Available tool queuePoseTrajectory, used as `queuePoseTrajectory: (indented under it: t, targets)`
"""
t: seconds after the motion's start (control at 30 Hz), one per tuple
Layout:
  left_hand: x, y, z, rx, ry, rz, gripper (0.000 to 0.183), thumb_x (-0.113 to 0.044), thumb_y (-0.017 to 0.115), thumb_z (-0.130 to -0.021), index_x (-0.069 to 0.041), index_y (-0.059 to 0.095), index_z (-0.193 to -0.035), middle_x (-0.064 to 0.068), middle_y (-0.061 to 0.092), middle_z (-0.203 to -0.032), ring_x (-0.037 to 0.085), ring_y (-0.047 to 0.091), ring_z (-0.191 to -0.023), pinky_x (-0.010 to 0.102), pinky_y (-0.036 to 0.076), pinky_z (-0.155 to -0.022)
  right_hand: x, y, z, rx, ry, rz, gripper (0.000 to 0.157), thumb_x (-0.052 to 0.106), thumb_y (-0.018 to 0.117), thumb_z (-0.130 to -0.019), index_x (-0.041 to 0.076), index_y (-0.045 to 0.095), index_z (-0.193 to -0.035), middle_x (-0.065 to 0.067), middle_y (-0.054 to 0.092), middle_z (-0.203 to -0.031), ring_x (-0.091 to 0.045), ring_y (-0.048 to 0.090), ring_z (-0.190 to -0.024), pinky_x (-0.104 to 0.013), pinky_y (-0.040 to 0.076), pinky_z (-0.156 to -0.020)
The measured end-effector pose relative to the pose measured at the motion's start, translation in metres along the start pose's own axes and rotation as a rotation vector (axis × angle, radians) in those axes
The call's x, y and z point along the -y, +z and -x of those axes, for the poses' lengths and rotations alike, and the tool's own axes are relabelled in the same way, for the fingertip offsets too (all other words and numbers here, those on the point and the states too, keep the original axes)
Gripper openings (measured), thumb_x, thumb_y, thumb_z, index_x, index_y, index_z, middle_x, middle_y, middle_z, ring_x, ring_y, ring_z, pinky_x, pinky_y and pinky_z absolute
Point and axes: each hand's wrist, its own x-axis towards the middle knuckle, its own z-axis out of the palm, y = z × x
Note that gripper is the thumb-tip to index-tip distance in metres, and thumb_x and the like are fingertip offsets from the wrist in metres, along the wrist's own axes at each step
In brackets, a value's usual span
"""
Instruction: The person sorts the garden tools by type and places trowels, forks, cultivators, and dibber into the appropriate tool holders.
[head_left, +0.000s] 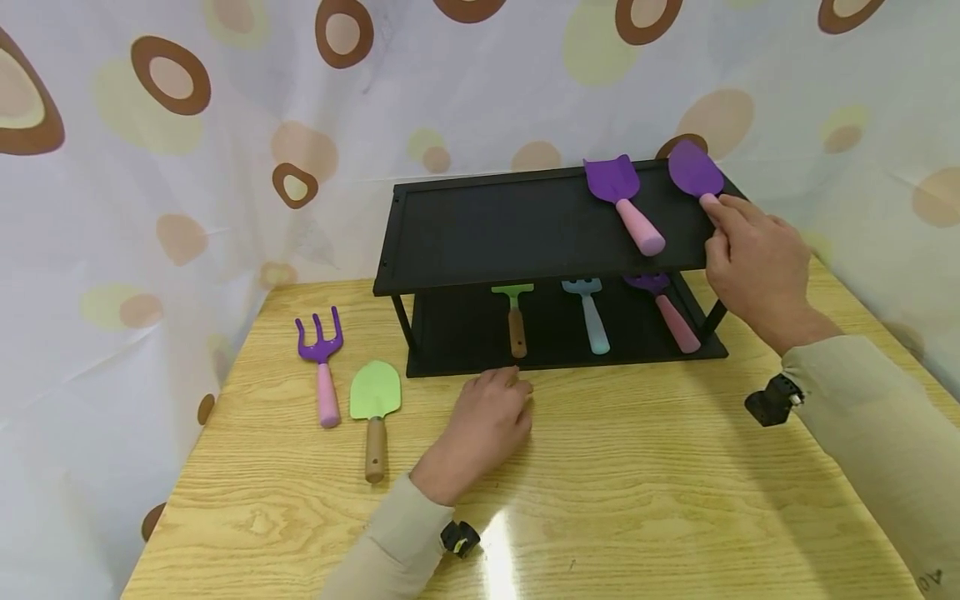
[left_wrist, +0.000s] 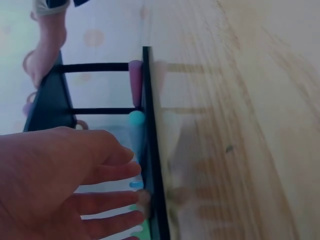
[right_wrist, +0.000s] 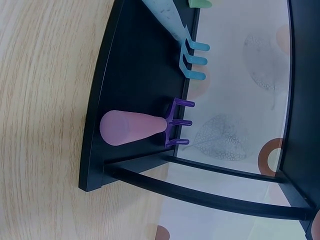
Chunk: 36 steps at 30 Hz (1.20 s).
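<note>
My right hand (head_left: 761,258) pinches the pink handle of a purple trowel (head_left: 694,169) at the right end of the black rack's upper shelf (head_left: 495,225). Most of that handle is hidden under the fingers. A purple shovel with a pink handle (head_left: 640,227) lies on the shelf to its left. My left hand (head_left: 487,417) holds nothing, its fingers loosely bent at the lower shelf's front edge. Just beyond its fingertips is a green hand rake with a wooden handle (head_left: 517,332). The left wrist view shows the same hand (left_wrist: 65,175) beside that edge.
On the lower shelf (right_wrist: 135,65) lie a light blue hand rake (right_wrist: 192,60) and a purple rake with a pink handle (right_wrist: 132,127). Left of the rack, a purple hand fork (head_left: 324,375) and a green trowel (head_left: 376,396) lie on the wooden table (head_left: 637,500). Patterned cloth (head_left: 465,92) hangs behind.
</note>
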Motion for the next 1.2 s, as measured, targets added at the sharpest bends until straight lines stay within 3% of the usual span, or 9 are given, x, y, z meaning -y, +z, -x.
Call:
queuePoseTrajectory:
  t: [0.27,0.43,0.57,0.77,1.0,1.2]
  targets:
    - [0.015,-0.018,0.025,-0.115,-0.001,0.01,0.02,-0.015,0.064,-0.094,-0.01,0.074,-0.11,0.007,0.071,-0.117,0.026,0.067,-0.109,0.045,0.055,-0.094,-0.001,0.0,-0.001,0.041,0.013,0.009,0.047,0.016,0.033,-0.101,0.01,0.053,-0.144,-0.019,0.056,-0.142,-0.044,0.056,-0.125,-0.06,0.044,-0.1]
    - [0.03,-0.026,0.038,-0.172,-0.052,0.022,0.016,-0.011,0.067,-0.091,-0.007,0.075,-0.105,0.008,0.072,-0.108,0.028,0.068,-0.1,0.044,0.057,-0.085,-0.002,0.001,-0.001,0.012,-0.006,0.004,0.047,0.016,0.034,-0.1,0.01,0.054,-0.142,-0.019,0.058,-0.14,-0.044,0.057,-0.123,-0.06,0.047,-0.096]
    - [0.045,-0.032,0.047,-0.166,-0.133,0.012,0.018,-0.013,0.067,-0.091,-0.005,0.074,-0.107,0.012,0.071,-0.108,0.031,0.068,-0.097,0.044,0.058,-0.08,-0.002,0.002,-0.003,-0.013,-0.02,0.002,0.046,0.015,0.036,-0.1,0.009,0.057,-0.14,-0.02,0.06,-0.138,-0.044,0.059,-0.121,-0.06,0.048,-0.092]
    - [0.064,-0.039,0.06,-0.174,-0.252,0.007,0.021,-0.013,0.068,-0.091,-0.003,0.071,-0.109,0.015,0.07,-0.109,0.034,0.067,-0.096,0.046,0.058,-0.076,-0.002,0.0,-0.001,0.029,0.004,0.0,0.047,0.014,0.035,-0.1,0.009,0.054,-0.143,-0.021,0.057,-0.14,-0.051,0.056,-0.117,-0.064,0.045,-0.096]
    - [0.081,-0.039,0.073,-0.201,-0.324,0.005,0.023,-0.012,0.069,-0.089,-0.001,0.07,-0.109,0.018,0.069,-0.11,0.038,0.067,-0.095,0.048,0.057,-0.079,-0.001,0.0,-0.003,0.007,-0.013,-0.001,0.047,0.015,0.034,-0.1,0.009,0.055,-0.142,-0.02,0.057,-0.14,-0.049,0.057,-0.117,-0.063,0.046,-0.095]
    - [0.089,-0.037,0.082,-0.217,-0.358,0.036,0.026,-0.005,0.069,-0.086,0.008,0.067,-0.108,0.024,0.068,-0.105,0.038,0.067,-0.094,0.047,0.058,-0.08,-0.001,0.001,-0.002,0.003,-0.013,-0.006,0.046,0.015,0.035,-0.1,0.009,0.056,-0.141,-0.02,0.058,-0.139,-0.047,0.057,-0.119,-0.062,0.046,-0.096]
